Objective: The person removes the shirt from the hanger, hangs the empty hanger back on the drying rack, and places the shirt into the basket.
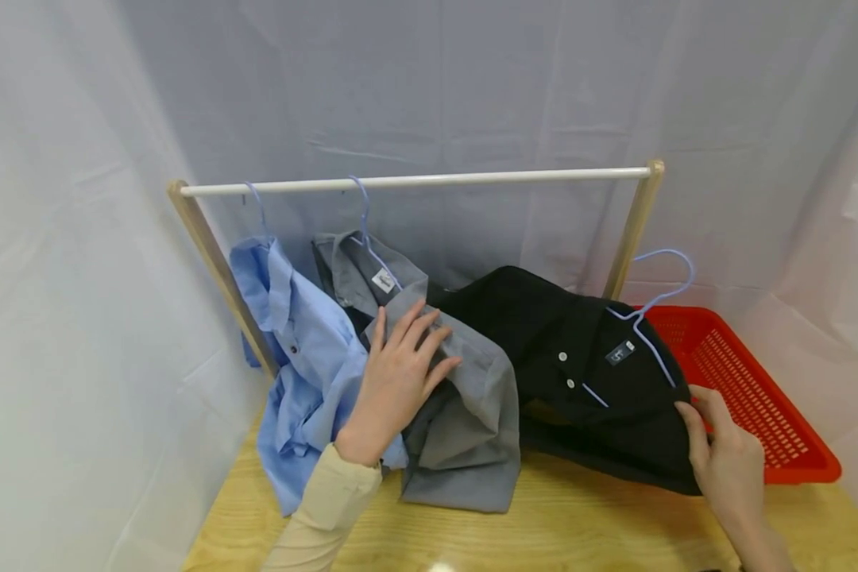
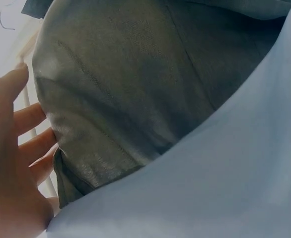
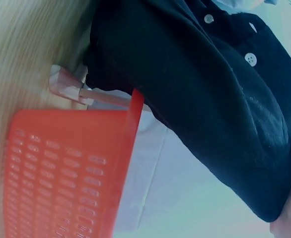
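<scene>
In the head view my left hand (image 1: pixel 395 377) rests on a grey collared shirt (image 1: pixel 481 373), its fingers straight and spread. That shirt hangs tilted on a blue hanger (image 1: pixel 363 208), its lower part bunched at the table. To the right, my right hand (image 1: pixel 731 457) pinches the shoulder edge of a black shirt (image 1: pixel 522 318) between thumb and fingers. A second blue hanger (image 1: pixel 686 278) sits inside the black shirt's collar, its hook free of the rail. Two white buttons and a dark label show on the black shirt. The left wrist view has my left fingers beside the grey cloth (image 2: pixel 125 84).
A light blue shirt (image 1: pixel 311 349) hangs at the rack's left end. The white rail (image 1: pixel 500 179) runs between wooden side posts (image 1: pixel 632 230). Behind my right hand stands a red perforated basket (image 1: pixel 804 469) on the wooden table (image 1: pixel 579 516). White sheeting encloses the back and sides.
</scene>
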Motion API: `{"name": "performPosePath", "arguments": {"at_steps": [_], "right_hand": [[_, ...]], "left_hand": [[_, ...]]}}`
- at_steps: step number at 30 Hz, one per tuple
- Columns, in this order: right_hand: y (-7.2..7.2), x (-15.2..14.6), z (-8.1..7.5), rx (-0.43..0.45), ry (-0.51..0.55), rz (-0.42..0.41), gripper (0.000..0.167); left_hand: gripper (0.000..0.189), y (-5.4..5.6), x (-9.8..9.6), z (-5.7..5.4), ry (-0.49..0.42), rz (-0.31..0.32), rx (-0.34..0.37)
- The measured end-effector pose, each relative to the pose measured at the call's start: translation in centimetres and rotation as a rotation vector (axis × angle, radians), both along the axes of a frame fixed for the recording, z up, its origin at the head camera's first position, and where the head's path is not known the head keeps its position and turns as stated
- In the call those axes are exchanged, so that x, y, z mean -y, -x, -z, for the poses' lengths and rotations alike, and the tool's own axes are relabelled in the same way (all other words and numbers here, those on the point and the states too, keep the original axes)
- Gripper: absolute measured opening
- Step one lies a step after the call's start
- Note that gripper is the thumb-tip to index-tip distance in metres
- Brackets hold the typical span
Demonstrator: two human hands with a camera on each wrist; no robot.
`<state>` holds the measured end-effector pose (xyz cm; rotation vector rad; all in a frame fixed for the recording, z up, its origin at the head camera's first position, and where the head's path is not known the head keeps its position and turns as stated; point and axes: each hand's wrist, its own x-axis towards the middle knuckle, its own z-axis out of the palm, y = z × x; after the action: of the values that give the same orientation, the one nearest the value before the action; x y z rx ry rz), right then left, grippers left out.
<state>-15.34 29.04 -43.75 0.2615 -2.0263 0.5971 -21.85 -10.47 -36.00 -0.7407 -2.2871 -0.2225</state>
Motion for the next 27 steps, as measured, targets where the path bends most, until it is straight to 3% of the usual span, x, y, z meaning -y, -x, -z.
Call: {"name": "performPosePath", "arguments": {"at_steps": [6, 13, 22, 27], "right_hand": [[-0.2, -0.2, 0.0, 0.033, -0.043, -0.048, 0.045], [-0.9, -0.3, 0.4, 0.012, -0.066, -0.057, 0.058], [-2.6, -1.2, 1.5, 0.119, -0.083, -0.054, 0.031], [-3.0, -1.4, 1.6, 0.106, -0.082, -0.057, 0.035]], "left_hand": [[0.038, -0.1, -0.5, 0.1, -0.013, -0.016, 0.001], [0.036, -0.1, -0.6, 0.4, -0.035, -0.043, -0.004], [0.031, -0.2, -0.4, 0.0, -0.047, -0.059, 0.009], [0.027, -0.4, -1.4, -0.5, -0.052, -0.083, -0.007]]}}
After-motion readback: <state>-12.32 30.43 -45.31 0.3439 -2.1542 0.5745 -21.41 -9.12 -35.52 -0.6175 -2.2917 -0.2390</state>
